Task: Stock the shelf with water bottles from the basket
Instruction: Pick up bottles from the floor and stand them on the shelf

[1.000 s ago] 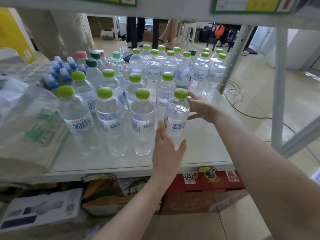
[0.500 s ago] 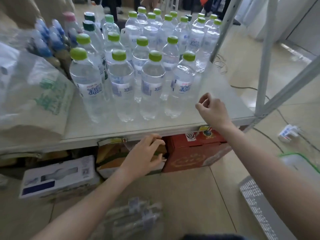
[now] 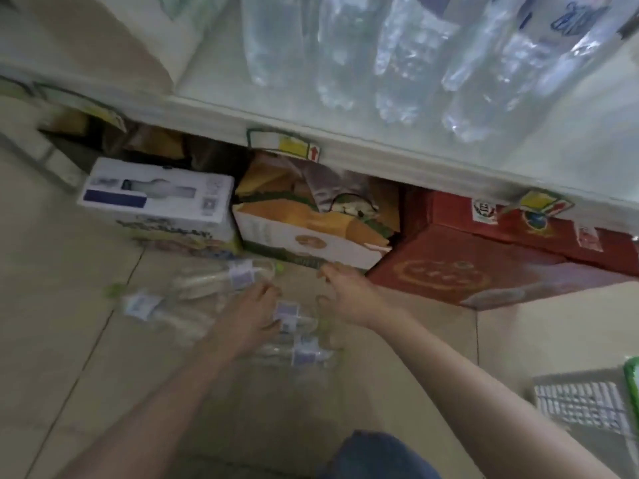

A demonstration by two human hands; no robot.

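Note:
Several clear water bottles (image 3: 221, 276) with green caps lie loose on the tiled floor below the shelf. My left hand (image 3: 250, 314) reaches down over them with fingers spread, touching or just above one bottle (image 3: 294, 318). My right hand (image 3: 349, 297) hovers just right of the pile, fingers apart, nothing in it. Along the top, the lower halves of standing bottles (image 3: 397, 57) show on the white shelf (image 3: 311, 122). The grey basket (image 3: 581, 402) with a green rim sits at the right edge. The picture is blurred by motion.
Under the shelf stand a white and blue box (image 3: 155, 198), an open orange and white carton (image 3: 311, 226) and a red carton (image 3: 484, 261). A pale bag (image 3: 103, 39) lies on the shelf's left end. My knee in blue cloth (image 3: 377, 454) shows at the bottom.
My view has dropped from the shelf top to the floor. Both hands have left the standing bottles and come down to the loose bottles on the tiles.

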